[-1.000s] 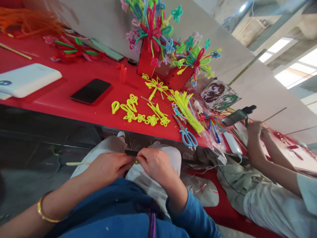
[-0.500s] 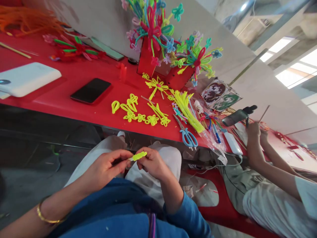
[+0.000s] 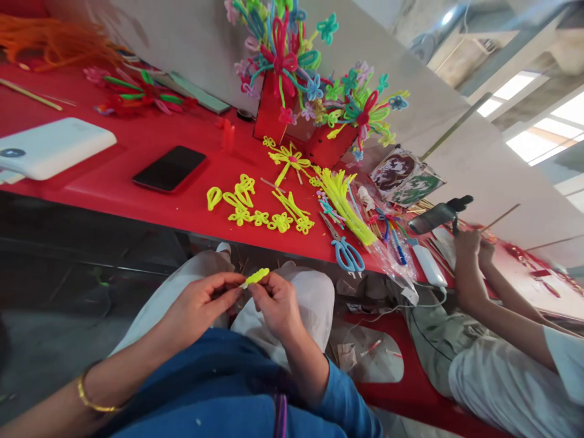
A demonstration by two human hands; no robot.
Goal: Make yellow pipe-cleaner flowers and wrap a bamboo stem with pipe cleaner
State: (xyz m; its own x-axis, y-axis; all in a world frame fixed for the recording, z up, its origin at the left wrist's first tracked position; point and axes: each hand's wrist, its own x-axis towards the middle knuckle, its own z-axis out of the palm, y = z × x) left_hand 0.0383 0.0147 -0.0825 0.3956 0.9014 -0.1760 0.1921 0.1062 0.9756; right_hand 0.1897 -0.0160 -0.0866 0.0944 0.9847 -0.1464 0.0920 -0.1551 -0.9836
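Observation:
Above my lap, a short twisted piece of yellow pipe cleaner [image 3: 257, 277] is held between both hands. My left hand [image 3: 207, 298] pinches its pale lower end with thumb and fingers. The fingers of my right hand [image 3: 276, 299] are closed at its other end, hiding part of it. On the red table [image 3: 191, 210] in front lie several yellow pipe-cleaner loops and small flowers [image 3: 279, 221]. A yellow pipe-cleaner flower with a pink centre [image 3: 292, 159] rests behind them. A bundle of yellow pipe cleaners [image 3: 342, 204] lies beside blue-handled scissors [image 3: 347, 254].
Two red boxes [image 3: 270, 112] hold colourful pipe-cleaner bouquets. A black phone [image 3: 170, 168] and a white power bank [image 3: 59, 146] lie to the left. At the right sits a co-worker, whose hands [image 3: 469, 243] hold a thin stick. Orange strands [image 3: 55, 42] fill the far left corner.
My hands have shifted slightly, and the yellow piece has moved up a little and tilted. My right hand has turned, so its thumb shows more. The co-worker's stick has swung to the right.

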